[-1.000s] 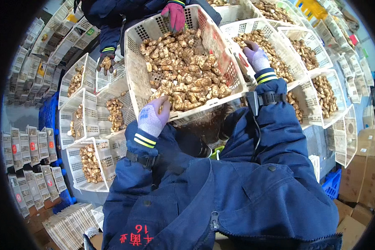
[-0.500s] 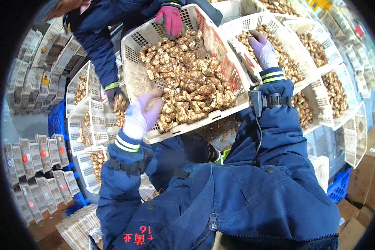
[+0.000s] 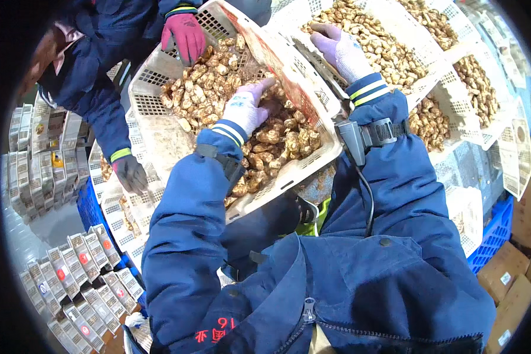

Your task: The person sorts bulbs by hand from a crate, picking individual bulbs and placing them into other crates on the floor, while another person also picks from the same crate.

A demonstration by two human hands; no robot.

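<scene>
- Clearly, left hand (image 3: 248,109) lay on brown mushrooms (image 3: 301,141) inside white mesh crate (image 3: 159,133), fingers partly spread; grip couldn't be told.
- Right hand (image 3: 339,53) reached neighbouring crate (image 3: 413,47), fingers half-bent; hold unclear.

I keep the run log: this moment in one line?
Left hand: among brown pieces in central crate | Right hand: by neighbouring crate, grip unclear | Co-worker's pink glove: at central crate

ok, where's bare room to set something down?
Looks free: the blue-grey surface between the right sleeve and the tilted white crate. Also grey floor at far left, between crate stacks. Crowded: the big front crate, brown pieces and left hand inside, co-worker's pink-gloved hand at its far rim.
</scene>
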